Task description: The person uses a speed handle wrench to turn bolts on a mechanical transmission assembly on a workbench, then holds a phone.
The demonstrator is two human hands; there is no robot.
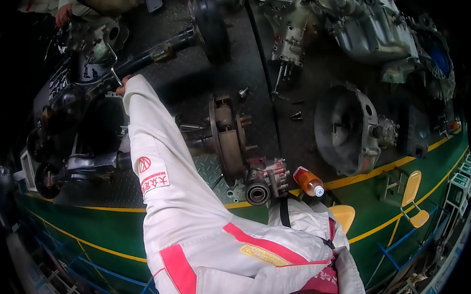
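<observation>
My left arm reaches in its white sleeve to the far left of the bench. At its end my left hand (pixel 123 86) is small and partly hidden by the cuff. Its fingers close on the near end of a thin, bent steel bar (pixel 114 62), shaped like a crank-handled wrench. The bar's far end reaches a grey metal housing (pixel 108 34); whether they touch I cannot tell. Just beyond my hand runs a dark axle tube (pixel 147 57) with a brake drum (pixel 209 31). My right hand is out of sight.
Another person's hand (pixel 63 16) is at the housing. A second axle ends in a rusty brake assembly (pixel 227 139) beside my arm. A small gear housing (pixel 268 180), an orange drink bottle (pixel 308 181), a bell housing (pixel 349 131) and large gearbox castings (pixel 372 28) stand rightward. Yellow chairs (pixel 410 192) are behind.
</observation>
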